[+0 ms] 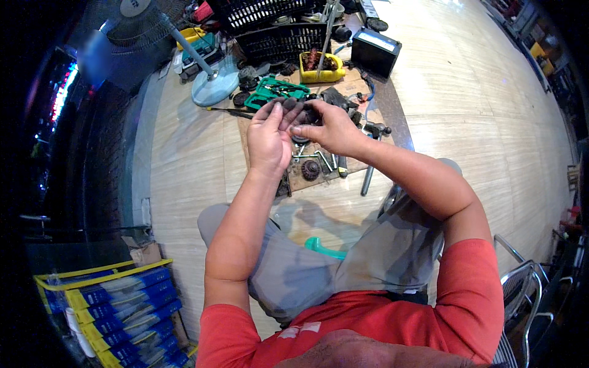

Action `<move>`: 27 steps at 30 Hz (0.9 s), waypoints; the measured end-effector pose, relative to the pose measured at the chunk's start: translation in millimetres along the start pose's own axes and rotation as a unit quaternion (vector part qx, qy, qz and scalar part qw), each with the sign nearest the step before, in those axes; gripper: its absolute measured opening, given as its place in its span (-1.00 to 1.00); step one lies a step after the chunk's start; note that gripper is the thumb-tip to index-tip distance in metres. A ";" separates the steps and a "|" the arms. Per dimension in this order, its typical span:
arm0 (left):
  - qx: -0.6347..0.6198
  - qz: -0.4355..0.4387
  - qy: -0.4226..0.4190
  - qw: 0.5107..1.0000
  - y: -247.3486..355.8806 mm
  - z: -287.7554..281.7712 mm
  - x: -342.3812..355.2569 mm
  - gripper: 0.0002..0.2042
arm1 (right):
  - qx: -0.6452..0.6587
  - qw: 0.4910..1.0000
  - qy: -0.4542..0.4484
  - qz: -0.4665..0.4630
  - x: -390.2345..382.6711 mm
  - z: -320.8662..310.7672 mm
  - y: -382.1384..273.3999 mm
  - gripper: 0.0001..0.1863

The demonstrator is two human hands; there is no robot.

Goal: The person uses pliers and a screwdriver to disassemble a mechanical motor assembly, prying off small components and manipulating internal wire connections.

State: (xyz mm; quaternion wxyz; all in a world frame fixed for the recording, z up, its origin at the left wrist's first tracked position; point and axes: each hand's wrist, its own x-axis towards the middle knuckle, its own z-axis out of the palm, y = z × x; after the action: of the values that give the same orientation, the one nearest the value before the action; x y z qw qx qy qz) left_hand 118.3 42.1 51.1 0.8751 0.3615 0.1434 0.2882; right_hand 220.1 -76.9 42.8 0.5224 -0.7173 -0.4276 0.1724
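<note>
My left hand (269, 138) is raised over a cardboard mat, palm turned inward, its fingers blackened and curled toward the right hand. My right hand (334, 127) meets it from the other side, thumb and fingers bent around something small and dark. What the two hands hold between them is too dark and too covered to name. Below them on the mat lie a dark toothed gear (311, 170), an L-shaped wrench (320, 157) and a yellow-and-black handled tool (342, 165). A hammer (367, 179) rests to the right, its handle pointing toward me.
Beyond my hands sit an open green tool case (276, 91), a yellow container (323, 75) of dark parts, a black battery (375, 54) and black crates (282, 42). A fan's base (215, 86) stands left. Between my legs shows a green plastic piece (325, 249).
</note>
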 end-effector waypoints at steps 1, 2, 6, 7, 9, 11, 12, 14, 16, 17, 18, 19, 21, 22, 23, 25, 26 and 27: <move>-0.011 -0.003 -0.010 1.000 -3.5 1.9 -0.6 -0.87 | 0.006 1.000 0.017 -0.020 -0.1 0.1 3.3 -0.54; -0.020 -0.006 -0.017 1.000 -6.4 2.6 -2.2 -0.86 | -0.001 1.000 0.017 -0.016 -0.3 0.1 1.5 -0.56; -0.028 -0.012 -0.040 0.999 -6.7 1.0 -2.9 -0.85 | 0.024 1.000 0.006 0.018 2.4 -0.7 3.7 -0.64; -0.025 -0.014 -0.046 0.999 -6.5 0.9 -2.2 -0.85 | 0.043 0.999 0.000 0.032 3.5 -1.1 6.5 -0.66; -0.028 -0.021 -0.066 0.997 -2.5 3.2 -4.1 -0.85 | 0.073 0.996 -0.028 0.054 4.1 -4.6 1.9 -0.70; -0.031 -0.026 -0.073 0.996 -1.5 4.6 -5.2 -0.85 | 0.096 0.992 -0.048 0.060 4.7 -10.3 -4.9 -0.74; -0.033 -0.027 -0.070 0.997 -2.0 5.3 -5.3 -0.85 | 0.105 0.991 -0.054 0.056 4.9 -14.0 -8.8 -0.75; -0.026 -0.027 -0.071 0.997 -5.1 6.8 -5.2 -0.85 | 0.148 0.983 -0.075 0.072 3.8 -19.7 -9.7 -0.73; -0.010 -0.025 -0.082 0.996 -6.2 4.9 -4.4 -0.86 | 0.216 0.965 -0.102 0.112 6.6 -20.8 -9.8 -0.65; -0.011 -0.020 -0.079 0.997 -7.2 6.9 -5.8 -0.86 | 0.210 0.961 -0.108 0.146 8.1 -20.2 -7.2 -0.66; -0.003 -0.020 -0.074 0.997 -7.4 7.9 -5.8 -0.86 | 0.188 0.969 -0.096 0.130 9.1 -19.5 -5.5 -0.68; 0.005 -0.019 -0.069 0.997 -8.4 7.5 -5.4 -0.87 | 0.165 0.976 -0.084 0.114 9.1 -18.8 -4.1 -0.69; -0.007 -0.024 -0.079 0.997 -10.4 7.6 -3.0 -0.86 | 0.162 0.982 -0.060 0.080 9.2 -14.2 3.3 -0.71; -0.014 -0.027 -0.078 0.997 -12.9 9.3 -2.5 -0.86 | 0.170 0.982 -0.050 0.060 8.1 -12.3 10.5 -0.70; -0.017 -0.027 -0.074 0.997 -11.4 9.1 -2.1 -0.86 | 0.182 0.982 -0.043 0.037 9.3 -9.0 13.3 -0.70; -0.029 -0.008 -0.051 0.998 -3.1 2.9 -0.4 -0.86 | 0.162 0.977 -0.092 0.103 10.4 -14.9 -13.4 -0.73; -0.038 0.000 -0.041 0.998 0.1 6.1 2.6 -0.86 | 0.146 0.979 -0.089 0.109 9.7 -20.1 -15.2 -0.73; -0.047 0.011 -0.029 0.998 4.5 6.7 5.5 -0.86 | 0.131 0.981 -0.090 0.113 10.5 -23.9 -15.0 -0.72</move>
State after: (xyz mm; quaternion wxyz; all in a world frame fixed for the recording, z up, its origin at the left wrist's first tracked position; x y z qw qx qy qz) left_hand 123.9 44.3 58.8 0.8919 0.3295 0.1001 0.2931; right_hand 236.2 -81.6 67.7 0.5482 -0.6679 -0.3629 0.3489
